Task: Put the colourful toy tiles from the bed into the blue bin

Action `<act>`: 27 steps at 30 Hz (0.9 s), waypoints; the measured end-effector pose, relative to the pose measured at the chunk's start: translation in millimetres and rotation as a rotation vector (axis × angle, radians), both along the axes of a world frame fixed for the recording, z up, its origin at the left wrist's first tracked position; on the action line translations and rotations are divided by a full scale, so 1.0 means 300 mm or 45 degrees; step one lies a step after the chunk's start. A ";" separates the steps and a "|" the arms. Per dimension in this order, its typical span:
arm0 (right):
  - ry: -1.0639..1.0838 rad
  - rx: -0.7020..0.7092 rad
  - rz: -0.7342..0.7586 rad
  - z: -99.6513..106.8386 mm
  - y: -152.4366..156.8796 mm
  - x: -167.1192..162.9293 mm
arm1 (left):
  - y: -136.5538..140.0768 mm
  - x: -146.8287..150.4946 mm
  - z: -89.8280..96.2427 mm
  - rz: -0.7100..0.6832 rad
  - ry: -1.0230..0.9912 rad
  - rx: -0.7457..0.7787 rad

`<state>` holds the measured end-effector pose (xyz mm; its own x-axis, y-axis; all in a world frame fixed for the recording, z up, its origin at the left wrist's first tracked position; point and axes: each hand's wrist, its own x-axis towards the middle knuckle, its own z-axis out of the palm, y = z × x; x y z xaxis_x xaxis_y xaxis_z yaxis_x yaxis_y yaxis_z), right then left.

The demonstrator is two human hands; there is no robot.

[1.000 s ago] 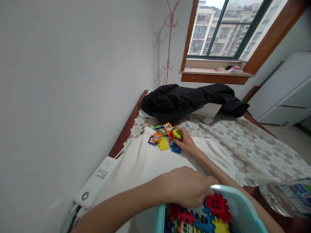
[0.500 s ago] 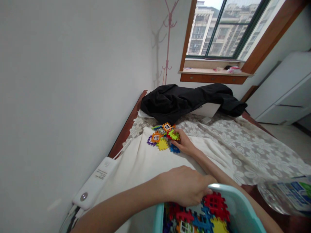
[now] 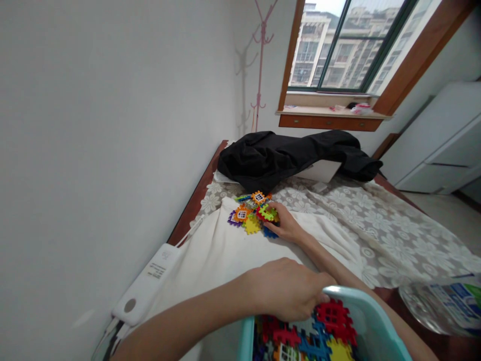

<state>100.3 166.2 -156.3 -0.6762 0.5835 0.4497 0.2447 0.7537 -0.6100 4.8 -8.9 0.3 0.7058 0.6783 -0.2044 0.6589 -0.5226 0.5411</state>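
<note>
My left hand (image 3: 287, 288) is closed over the rim of a light-blue plastic bin (image 3: 376, 306) close to me. Inside the bin lie interlocking plastic building pieces, among them a red window piece (image 3: 335, 320), a blue piece (image 3: 314, 342) and a yellow one (image 3: 340, 349). Farther off, my right hand (image 3: 283, 224) is at a small pile on the white cloth, its fingers curled around a yellow-green building piece (image 3: 266, 212). Beside it in the pile are an orange window piece (image 3: 242, 214), a yellow piece (image 3: 252, 224) and a blue piece (image 3: 270, 232), partly under my fingers.
A white cloth (image 3: 225, 260) covers part of the patterned tablecloth (image 3: 398, 225). Black fabric (image 3: 293, 153) lies across the far end over a white object. A white power strip (image 3: 148, 283) sits by the wall at left; a clear plastic container (image 3: 443, 303) stands at right.
The yellow-green piece at my right fingers has shifted slightly down and left. My left hand and the bin stay nearly where they were.
</note>
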 end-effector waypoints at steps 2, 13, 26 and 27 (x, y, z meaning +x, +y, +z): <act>-0.006 0.001 0.004 -0.002 0.000 0.000 | 0.000 0.000 0.001 -0.009 -0.007 0.002; 0.197 -0.104 -0.159 0.009 -0.009 0.004 | 0.000 0.000 0.006 -0.007 0.011 0.009; 0.025 -0.034 -0.212 0.003 0.007 -0.015 | 0.001 -0.002 0.009 -0.016 -0.003 0.002; 0.010 -0.048 -0.216 0.002 0.006 -0.014 | 0.001 -0.002 0.009 -0.015 -0.006 0.006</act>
